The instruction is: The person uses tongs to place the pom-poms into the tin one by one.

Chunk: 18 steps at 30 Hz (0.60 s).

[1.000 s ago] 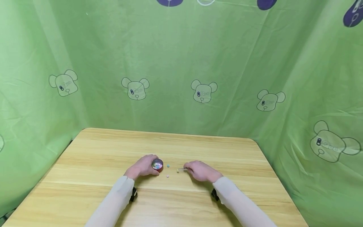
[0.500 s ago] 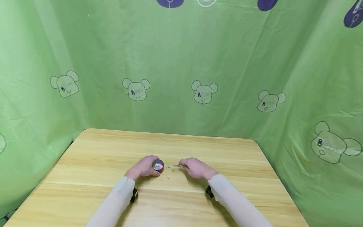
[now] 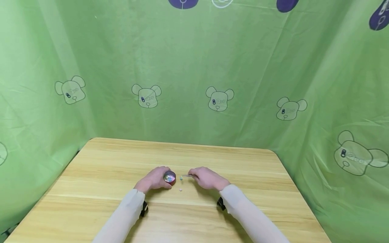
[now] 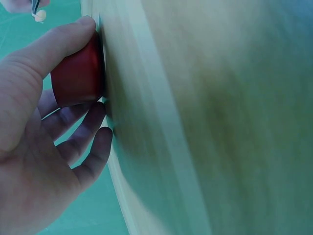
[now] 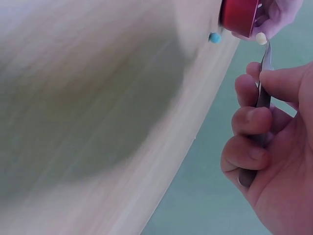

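Observation:
My left hand [image 3: 154, 178] holds a small round red container [image 4: 78, 76] upright on the table, thumb on one side and fingers on the other. Small coloured balls show inside its opening in the head view. My right hand [image 3: 209, 179] grips metal tweezers [image 5: 264, 98] with curved tips. Pinched at those tips is a pale yellow ball [image 5: 261, 38], held above the table a short way right of the container. A blue ball [image 5: 214, 37] lies on the table close beside the container, below the tweezers' tips. Nearer the person lies a pale pink ball [image 3: 180, 189].
The wooden table [image 3: 237, 160] extends around both hands. A green curtain [image 3: 182, 125] with printed bear heads hangs behind it and at the sides. Dark wrist cameras sit under both sleeves.
My right hand has lifted the yellow ball off the table with the tweezers and carried it left towards the container. The left hand and the container stay put.

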Each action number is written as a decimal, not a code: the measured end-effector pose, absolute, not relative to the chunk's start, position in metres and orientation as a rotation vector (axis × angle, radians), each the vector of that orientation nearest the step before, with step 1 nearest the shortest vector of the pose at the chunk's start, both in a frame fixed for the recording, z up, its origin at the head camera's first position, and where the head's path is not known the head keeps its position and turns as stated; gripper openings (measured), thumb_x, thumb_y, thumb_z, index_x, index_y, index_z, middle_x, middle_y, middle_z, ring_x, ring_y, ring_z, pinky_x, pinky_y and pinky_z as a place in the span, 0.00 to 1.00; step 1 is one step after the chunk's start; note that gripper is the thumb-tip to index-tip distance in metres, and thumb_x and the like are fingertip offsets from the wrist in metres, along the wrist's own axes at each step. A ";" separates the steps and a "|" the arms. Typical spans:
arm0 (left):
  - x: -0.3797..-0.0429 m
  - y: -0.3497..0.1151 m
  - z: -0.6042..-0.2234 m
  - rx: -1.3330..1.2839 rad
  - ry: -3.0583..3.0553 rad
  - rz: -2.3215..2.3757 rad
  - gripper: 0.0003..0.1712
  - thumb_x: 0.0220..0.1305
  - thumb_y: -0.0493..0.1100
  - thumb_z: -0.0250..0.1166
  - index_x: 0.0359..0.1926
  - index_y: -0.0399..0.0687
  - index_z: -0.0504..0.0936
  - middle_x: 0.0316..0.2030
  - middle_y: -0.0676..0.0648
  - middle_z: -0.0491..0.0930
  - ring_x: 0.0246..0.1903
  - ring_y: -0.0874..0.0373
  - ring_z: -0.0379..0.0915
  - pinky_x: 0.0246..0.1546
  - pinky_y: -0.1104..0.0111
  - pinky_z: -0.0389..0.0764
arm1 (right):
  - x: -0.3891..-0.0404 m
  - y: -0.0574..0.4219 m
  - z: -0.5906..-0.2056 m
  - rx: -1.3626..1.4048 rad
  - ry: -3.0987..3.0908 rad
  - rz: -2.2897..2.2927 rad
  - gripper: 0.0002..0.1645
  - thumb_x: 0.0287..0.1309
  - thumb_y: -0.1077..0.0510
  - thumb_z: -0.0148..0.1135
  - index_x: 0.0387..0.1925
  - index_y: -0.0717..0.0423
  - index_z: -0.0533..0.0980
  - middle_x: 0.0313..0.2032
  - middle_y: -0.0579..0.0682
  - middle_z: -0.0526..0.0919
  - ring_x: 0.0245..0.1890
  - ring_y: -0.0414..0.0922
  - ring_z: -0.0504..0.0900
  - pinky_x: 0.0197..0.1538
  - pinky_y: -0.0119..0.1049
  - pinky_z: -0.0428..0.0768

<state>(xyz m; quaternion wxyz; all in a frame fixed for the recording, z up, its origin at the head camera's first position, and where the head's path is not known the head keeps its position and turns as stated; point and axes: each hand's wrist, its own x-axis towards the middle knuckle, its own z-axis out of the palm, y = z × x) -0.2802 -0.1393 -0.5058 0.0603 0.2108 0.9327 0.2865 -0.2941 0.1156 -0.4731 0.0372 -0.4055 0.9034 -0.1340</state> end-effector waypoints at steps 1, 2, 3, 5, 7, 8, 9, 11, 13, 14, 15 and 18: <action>-0.280 -0.139 -0.506 0.637 2.822 0.869 0.30 0.44 0.46 0.77 0.48 0.45 0.76 0.41 0.48 0.78 0.43 0.52 0.74 0.49 0.57 0.74 | -0.295 0.115 -0.473 -1.247 2.777 -0.405 0.13 0.69 0.60 0.48 0.47 0.52 0.77 0.41 0.49 0.83 0.42 0.42 0.80 0.48 0.39 0.78; -0.280 -0.139 -0.506 0.637 2.821 0.872 0.30 0.43 0.46 0.77 0.48 0.45 0.76 0.41 0.48 0.78 0.43 0.52 0.74 0.49 0.57 0.74 | -0.295 0.114 -0.473 -1.250 2.777 -0.405 0.13 0.69 0.60 0.48 0.47 0.52 0.77 0.42 0.49 0.83 0.42 0.42 0.80 0.48 0.39 0.78; -0.280 -0.140 -0.506 0.637 2.820 0.875 0.30 0.43 0.45 0.77 0.48 0.45 0.76 0.41 0.48 0.78 0.43 0.52 0.74 0.48 0.57 0.74 | -0.296 0.113 -0.472 -1.248 2.775 -0.404 0.13 0.69 0.60 0.47 0.47 0.53 0.77 0.42 0.49 0.83 0.42 0.42 0.80 0.48 0.39 0.78; -0.281 -0.140 -0.507 0.637 2.819 0.878 0.29 0.43 0.45 0.77 0.48 0.45 0.76 0.41 0.48 0.78 0.43 0.52 0.74 0.48 0.57 0.74 | -0.296 0.110 -0.471 -1.247 2.772 -0.405 0.13 0.69 0.60 0.47 0.47 0.52 0.77 0.42 0.49 0.83 0.42 0.41 0.80 0.49 0.39 0.78; -0.281 -0.140 -0.507 0.633 2.818 0.883 0.29 0.44 0.45 0.77 0.48 0.45 0.76 0.41 0.48 0.78 0.43 0.52 0.74 0.48 0.57 0.74 | -0.297 0.108 -0.471 -1.252 2.770 -0.407 0.13 0.69 0.59 0.47 0.47 0.52 0.77 0.42 0.49 0.83 0.42 0.41 0.80 0.49 0.38 0.78; -0.281 -0.140 -0.507 0.632 2.818 0.883 0.30 0.44 0.45 0.77 0.48 0.45 0.76 0.41 0.48 0.78 0.43 0.52 0.74 0.49 0.57 0.74 | -0.297 0.107 -0.470 -1.255 2.773 -0.400 0.13 0.69 0.59 0.47 0.47 0.51 0.77 0.42 0.48 0.83 0.43 0.40 0.80 0.49 0.38 0.78; -0.281 -0.140 -0.507 0.630 2.818 0.884 0.30 0.44 0.45 0.77 0.48 0.45 0.76 0.41 0.48 0.78 0.43 0.52 0.74 0.49 0.57 0.74 | -0.297 0.106 -0.469 -1.254 2.778 -0.393 0.13 0.69 0.59 0.47 0.47 0.50 0.77 0.43 0.47 0.83 0.43 0.40 0.80 0.49 0.37 0.77; -0.281 -0.140 -0.507 0.632 2.819 0.884 0.30 0.44 0.45 0.77 0.48 0.44 0.76 0.41 0.48 0.78 0.43 0.52 0.74 0.49 0.57 0.73 | -0.296 0.103 -0.468 -1.252 2.779 -0.392 0.13 0.69 0.58 0.47 0.47 0.50 0.77 0.43 0.46 0.83 0.44 0.40 0.80 0.50 0.37 0.77; -0.281 -0.140 -0.507 0.636 2.821 0.884 0.30 0.44 0.45 0.77 0.48 0.44 0.76 0.41 0.48 0.78 0.43 0.52 0.74 0.49 0.57 0.73 | -0.296 0.101 -0.466 -1.245 2.774 -0.403 0.13 0.69 0.58 0.47 0.48 0.50 0.77 0.43 0.47 0.83 0.44 0.41 0.80 0.50 0.38 0.77; -0.281 -0.140 -0.507 0.641 2.824 0.881 0.30 0.43 0.45 0.77 0.48 0.44 0.76 0.41 0.48 0.78 0.43 0.52 0.74 0.49 0.57 0.73 | -0.296 0.100 -0.465 -1.242 2.770 -0.412 0.13 0.70 0.58 0.47 0.48 0.50 0.77 0.43 0.47 0.83 0.44 0.41 0.80 0.51 0.38 0.77; -0.281 -0.140 -0.507 0.646 2.827 0.880 0.30 0.43 0.45 0.77 0.48 0.44 0.76 0.41 0.48 0.78 0.43 0.52 0.74 0.49 0.57 0.73 | -0.296 0.098 -0.464 -1.241 2.764 -0.420 0.13 0.70 0.58 0.47 0.48 0.51 0.77 0.43 0.48 0.83 0.44 0.41 0.80 0.51 0.39 0.77; -0.281 -0.140 -0.507 0.663 2.835 0.867 0.30 0.43 0.45 0.77 0.48 0.44 0.76 0.41 0.48 0.79 0.42 0.52 0.74 0.48 0.57 0.73 | -0.297 0.095 -0.464 -1.243 2.759 -0.420 0.14 0.70 0.58 0.47 0.48 0.51 0.77 0.44 0.49 0.83 0.45 0.41 0.80 0.51 0.38 0.77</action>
